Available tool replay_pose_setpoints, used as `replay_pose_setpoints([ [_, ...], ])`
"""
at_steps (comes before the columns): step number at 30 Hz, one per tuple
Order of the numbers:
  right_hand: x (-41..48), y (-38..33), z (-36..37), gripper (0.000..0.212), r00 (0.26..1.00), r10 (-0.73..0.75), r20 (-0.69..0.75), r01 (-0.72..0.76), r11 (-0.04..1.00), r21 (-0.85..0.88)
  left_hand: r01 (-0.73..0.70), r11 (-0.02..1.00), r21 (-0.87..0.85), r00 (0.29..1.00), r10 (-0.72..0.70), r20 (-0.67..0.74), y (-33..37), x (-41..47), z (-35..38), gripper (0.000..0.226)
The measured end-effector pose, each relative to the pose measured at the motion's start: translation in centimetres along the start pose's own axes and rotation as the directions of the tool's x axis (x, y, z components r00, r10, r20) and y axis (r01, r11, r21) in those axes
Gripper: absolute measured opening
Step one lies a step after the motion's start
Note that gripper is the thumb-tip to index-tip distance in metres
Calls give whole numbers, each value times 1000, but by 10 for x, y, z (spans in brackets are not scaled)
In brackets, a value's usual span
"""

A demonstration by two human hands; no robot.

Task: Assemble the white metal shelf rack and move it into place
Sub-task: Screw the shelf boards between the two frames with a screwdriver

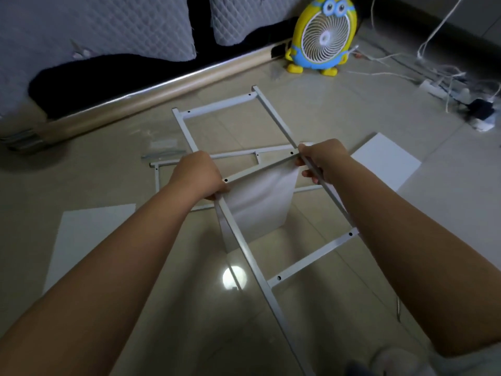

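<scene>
Frame (314, 255) — where is it?
Tilted above the floor (352, 109), between the hands: left hand (199, 176) gripping its left rail, right hand (320, 161) its right rail — at either end of the middle rung.
Underneath?
Second frame (235, 155), white panel (260, 202).

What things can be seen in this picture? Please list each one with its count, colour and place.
held side frame: 1, white, centre, in both hands
second frame: 1, white, flat on floor beneath
shelf panels: 3, white, on floor at left, centre, right
parts packet: 1, greyish, floor left of frames; contents unclear
fan: 1, yellow and blue, floor, far centre
cushions: 2, grey quilted, top left
power strip: 1, white, among white cables, far right
left hand: 1, grips held frame's left rail
right hand: 1, grips its right rail
</scene>
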State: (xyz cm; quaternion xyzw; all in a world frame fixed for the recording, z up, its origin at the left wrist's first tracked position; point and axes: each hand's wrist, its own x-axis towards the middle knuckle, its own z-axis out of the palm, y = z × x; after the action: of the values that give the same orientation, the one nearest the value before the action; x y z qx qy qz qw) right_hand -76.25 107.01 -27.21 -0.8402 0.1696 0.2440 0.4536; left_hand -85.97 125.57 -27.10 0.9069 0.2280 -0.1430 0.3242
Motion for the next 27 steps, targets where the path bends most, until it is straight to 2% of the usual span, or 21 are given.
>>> replay_pose_setpoints([
  [2, -4, 2, 0, 29, 1000, 14, -25, -13, 1000, 14, 10, 1000, -27, 998, -9, 56, -1, -2, -1, 16],
  [5, -9, 4, -2, 28, 998, 37, -52, -35, 999, 31, -54, 998, -15, 996, 55, 77, -4, -3, -3, 19],
  [8, -13, 12, -2, 28, 995, 45, -90, -38, 997, 72, -130, 974, 187, 988, 112, 104, 0, -1, -3, 23],
  [11, -18, 22, -7, 26, 997, 59, -54, -50, 987, 151, -175, 888, 426, 984, 139, 114, 7, 5, -1, 26],
  [14, -24, 33, -15, 27, 998, 66, -20, -61, 981, 182, -204, 794, 572, 979, 161, 125, 13, 10, 2, 37],
  [21, -43, 43, -25, 31, 996, 85, 16, -86, 986, 146, -213, 751, 625, 975, 119, 189, 24, -6, 9, 41],
  [23, -46, 45, -26, 32, 997, 77, 22, -79, 991, 112, -231, 712, 663, 973, 162, 165, 26, -14, 13, 36],
  [25, -48, 47, -28, 34, 996, 75, 37, -78, 992, 99, -241, 674, 699, 970, 197, 145, 29, -23, 16, 20],
  [27, -49, 49, -30, 35, 995, 82, 55, -87, 991, 97, -238, 643, 728, 969, 207, 134, 31, -29, 21, 20],
])
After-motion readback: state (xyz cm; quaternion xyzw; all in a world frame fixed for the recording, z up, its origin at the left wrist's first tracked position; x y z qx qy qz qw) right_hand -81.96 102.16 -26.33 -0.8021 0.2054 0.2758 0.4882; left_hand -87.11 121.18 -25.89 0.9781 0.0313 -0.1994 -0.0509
